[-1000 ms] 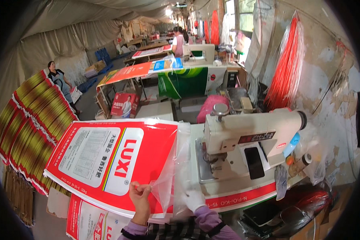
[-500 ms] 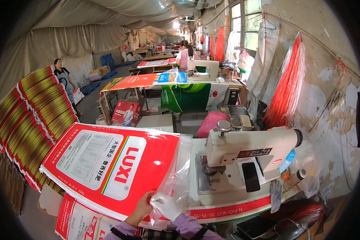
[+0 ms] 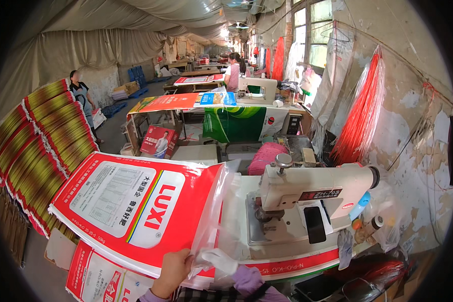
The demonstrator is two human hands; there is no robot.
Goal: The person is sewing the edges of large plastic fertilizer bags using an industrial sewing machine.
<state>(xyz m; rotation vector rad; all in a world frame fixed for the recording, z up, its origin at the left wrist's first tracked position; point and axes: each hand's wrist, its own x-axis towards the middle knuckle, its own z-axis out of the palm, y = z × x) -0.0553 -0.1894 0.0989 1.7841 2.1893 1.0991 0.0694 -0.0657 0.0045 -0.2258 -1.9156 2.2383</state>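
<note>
A red and white printed woven sack [image 3: 199, 211] lies on a stack of the same sacks, with a clear plastic liner [image 3: 214, 211] sticking out past its right edge. My bare left hand [image 3: 172, 272] pinches the sack's near right corner, fingertips closed at the edge. Just to its right is my right hand [image 3: 220, 260] in a white glove, its fingers closed on the liner film. Both hands are close together at the table's near side. The white sewing machine [image 3: 299, 189] stands to the right of the sack, its needle area apart from the liner.
A black phone [image 3: 315, 225] rests on the machine bed. Bottles [image 3: 371, 226] and a grey glove [image 3: 345, 249] are at the right. Bundled olive and red sacks [image 3: 40, 151] rise at the left. Red strands [image 3: 362, 110] hang on the wall. Two people are farther back.
The liner and the sack's right edge have lifted and folded a little leftward. My left hand has shifted slightly left and down; my gloved hand has moved slightly right, away from it.
</note>
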